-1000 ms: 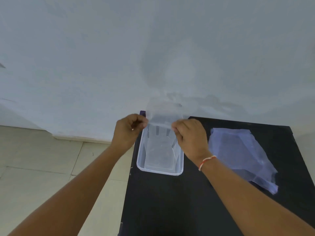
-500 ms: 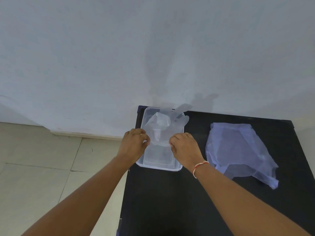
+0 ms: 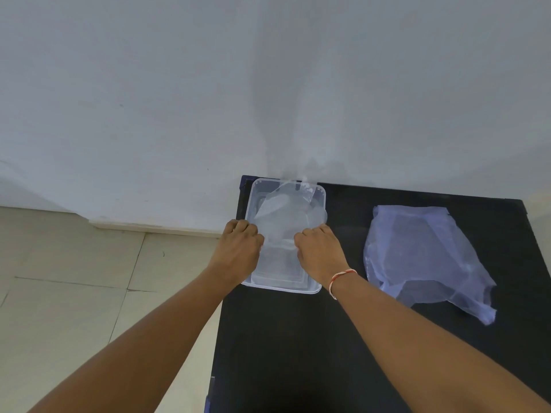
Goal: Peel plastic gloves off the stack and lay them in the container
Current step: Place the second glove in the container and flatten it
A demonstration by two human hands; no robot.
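Observation:
A clear plastic container (image 3: 313, 289) stands at the black table's far left corner. A thin transparent glove (image 3: 286, 214) lies draped inside it, its fingers toward the wall. My left hand (image 3: 240, 248) pinches the glove's cuff at the container's left side. My right hand (image 3: 320, 250), with a red-and-white thread on the wrist, pinches the cuff at the right side. Both hands are low over the container. To the right, the stack of translucent bluish gloves (image 3: 423, 257) lies flat on the table.
The black table (image 3: 298, 353) ends at a white wall (image 3: 268, 84) just behind the container. Left of the table is a beige tiled floor (image 3: 74, 293) with a skirting strip along the wall.
Both hands came down with the glove from above the container into it. The glove went from hanging upright to lying spread inside the container.

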